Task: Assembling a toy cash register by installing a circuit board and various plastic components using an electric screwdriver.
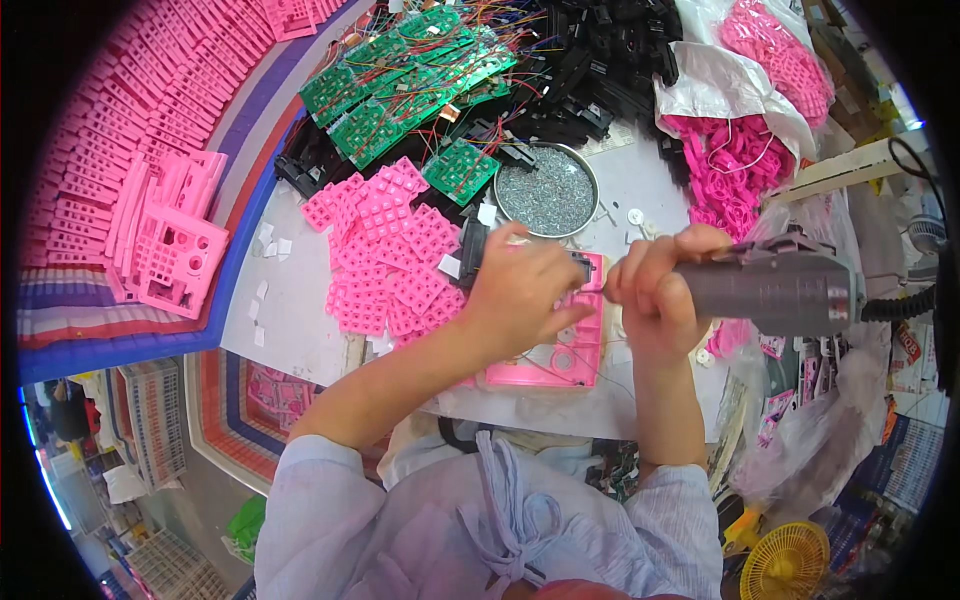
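My right hand is wrapped round a grey electric screwdriver, held almost level with its bit pointing left. The bit end is over the right edge of a pink plastic housing lying on the table before me. My left hand rests over the housing, its fingers bent and its thumb toward the bit. What those fingers hold, if anything, is hidden. A black plastic part shows beside the left hand, at the housing's far side. Thin wires run across the housing near my thumb.
Behind the housing stands a round metal dish of small screws. Pink button pads are heaped left, with green circuit boards and black parts beyond. Stacked pink housings stand far left; a white bag of pink pieces is right.
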`<state>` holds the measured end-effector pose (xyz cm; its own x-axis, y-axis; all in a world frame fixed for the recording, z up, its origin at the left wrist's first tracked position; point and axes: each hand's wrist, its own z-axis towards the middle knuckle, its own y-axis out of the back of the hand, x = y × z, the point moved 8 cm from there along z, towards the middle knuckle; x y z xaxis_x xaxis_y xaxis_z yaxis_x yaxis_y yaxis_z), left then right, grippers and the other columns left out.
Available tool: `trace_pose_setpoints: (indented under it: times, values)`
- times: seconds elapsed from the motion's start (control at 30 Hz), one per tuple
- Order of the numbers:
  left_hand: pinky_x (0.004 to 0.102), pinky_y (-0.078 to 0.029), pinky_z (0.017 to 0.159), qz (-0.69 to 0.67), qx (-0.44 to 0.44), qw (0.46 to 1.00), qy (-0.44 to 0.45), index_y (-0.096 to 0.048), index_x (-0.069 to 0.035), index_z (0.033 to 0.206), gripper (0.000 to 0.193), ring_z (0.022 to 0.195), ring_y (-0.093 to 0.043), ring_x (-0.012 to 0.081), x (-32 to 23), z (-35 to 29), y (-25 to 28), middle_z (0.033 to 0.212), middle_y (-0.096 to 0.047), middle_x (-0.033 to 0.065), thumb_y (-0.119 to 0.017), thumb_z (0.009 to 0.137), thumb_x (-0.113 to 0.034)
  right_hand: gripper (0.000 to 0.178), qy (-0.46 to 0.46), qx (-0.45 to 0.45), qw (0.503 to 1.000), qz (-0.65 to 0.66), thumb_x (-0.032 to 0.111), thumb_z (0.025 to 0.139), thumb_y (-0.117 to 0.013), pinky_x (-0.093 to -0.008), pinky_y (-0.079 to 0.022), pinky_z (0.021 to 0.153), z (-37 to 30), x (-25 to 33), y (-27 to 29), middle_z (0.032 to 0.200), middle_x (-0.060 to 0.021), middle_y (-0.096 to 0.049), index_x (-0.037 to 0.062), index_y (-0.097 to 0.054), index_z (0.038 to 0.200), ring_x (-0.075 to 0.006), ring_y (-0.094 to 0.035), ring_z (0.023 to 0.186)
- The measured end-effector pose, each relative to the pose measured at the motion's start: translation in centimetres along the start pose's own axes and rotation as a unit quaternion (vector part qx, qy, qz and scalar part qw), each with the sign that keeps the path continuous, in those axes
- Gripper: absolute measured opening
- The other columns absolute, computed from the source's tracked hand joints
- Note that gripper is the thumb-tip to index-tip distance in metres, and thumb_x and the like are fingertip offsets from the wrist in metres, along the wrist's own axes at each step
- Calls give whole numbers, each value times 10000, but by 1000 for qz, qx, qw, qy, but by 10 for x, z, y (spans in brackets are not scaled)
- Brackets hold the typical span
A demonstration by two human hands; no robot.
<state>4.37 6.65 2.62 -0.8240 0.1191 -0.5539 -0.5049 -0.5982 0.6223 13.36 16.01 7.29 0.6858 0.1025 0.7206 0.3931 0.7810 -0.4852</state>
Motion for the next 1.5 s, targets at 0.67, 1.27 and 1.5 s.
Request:
trace_pose_setpoints:
  times: [0.67,1.27,1.5]
  values:
    - [528,-304,1024,84,121,988,36,-633,-126,1080,440,1055,-578,249,32,-4,-27,1022,-603,48,-813,696,-243,233,-53,-31,964,-259,-88,874,-605,-252,-415,493,1,-62,47,747,-58,-555,40,-489,1030,-117,-527,573]
    - [471,-480,835,232,378,839,315,-583,-15,1091,464,935,-600,418,34,-195,272,987,-611,210,-748,661,-73,314,-93,41,472,-876,99,780,-705,-420,-512,843,71,49,288,1018,-166,-680,42,-685,1088,-356,-642,934]
    - [475,-476,886,203,346,869,288,-600,0,1118,505,1012,-599,420,36,-197,217,1062,-626,193,-798,667,-111,241,-54,123,450,-883,109,778,-695,-486,-508,844,67,40,260,966,-160,-657,77,-679,1016,-373,-625,971]
